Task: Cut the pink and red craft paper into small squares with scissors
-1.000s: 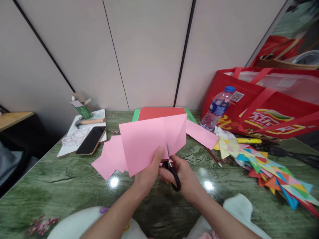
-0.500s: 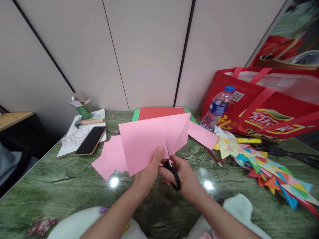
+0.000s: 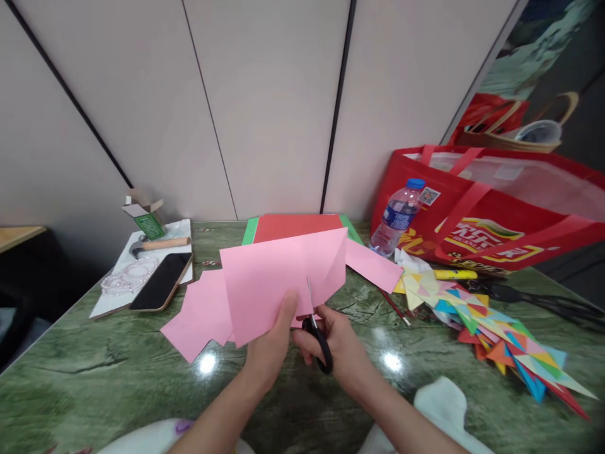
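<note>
My left hand grips the lower edge of a pink sheet of paper, thumb on the near face and the other fingers hidden behind. In my right hand is a pair of black-handled scissors. One blade shows in front of the sheet, pointing up, so the paper sits between the blades. To the right of the blade the sheet bends along a crease. Behind its left side lie pink paper pieces on the green table, and a pink strip lies beyond its right side.
Red and green sheets lie by the wall. On the left are a phone, a hammer, beads and a small box. On the right stand a bottle and a red bag, near folded colourful paper.
The view has shifted, so everything sits slightly lower and further left. Both hands keep their hold on the pink sheet and the scissors, with little other visible movement.
</note>
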{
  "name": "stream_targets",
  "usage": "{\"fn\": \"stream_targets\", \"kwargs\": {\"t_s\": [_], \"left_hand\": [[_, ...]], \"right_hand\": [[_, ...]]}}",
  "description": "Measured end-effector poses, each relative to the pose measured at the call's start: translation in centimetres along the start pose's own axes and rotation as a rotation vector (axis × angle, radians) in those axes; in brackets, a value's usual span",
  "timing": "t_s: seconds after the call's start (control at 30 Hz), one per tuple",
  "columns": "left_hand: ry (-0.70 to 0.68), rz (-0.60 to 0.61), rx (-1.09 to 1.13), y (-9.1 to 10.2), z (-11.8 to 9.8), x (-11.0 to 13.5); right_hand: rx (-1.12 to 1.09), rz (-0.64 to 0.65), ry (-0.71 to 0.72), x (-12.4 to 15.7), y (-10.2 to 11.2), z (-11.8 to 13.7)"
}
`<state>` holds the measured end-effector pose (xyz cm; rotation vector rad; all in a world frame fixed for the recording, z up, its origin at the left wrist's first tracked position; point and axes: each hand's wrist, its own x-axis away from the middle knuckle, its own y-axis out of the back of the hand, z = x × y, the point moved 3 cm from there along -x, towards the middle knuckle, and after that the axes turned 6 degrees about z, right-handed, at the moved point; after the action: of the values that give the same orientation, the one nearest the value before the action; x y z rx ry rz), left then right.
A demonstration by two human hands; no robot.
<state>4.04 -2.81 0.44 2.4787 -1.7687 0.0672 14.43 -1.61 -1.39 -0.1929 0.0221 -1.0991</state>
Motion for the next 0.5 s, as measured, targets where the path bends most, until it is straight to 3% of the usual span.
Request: {"fn": "stream_targets", "kwargs": {"t_s": [0.17,0.5], "left_hand": [[-0.038,0.009,-0.074,0.4,0.1,-0.2],[-0.013,0.084,0.108,-0.2,1.0,-0.4]], "right_hand": [[-0.021,-0.002,0.028,0.1,0.2,0.4],[-0.009,-0.032,0.0,0.2,0.3,0.2]]}}
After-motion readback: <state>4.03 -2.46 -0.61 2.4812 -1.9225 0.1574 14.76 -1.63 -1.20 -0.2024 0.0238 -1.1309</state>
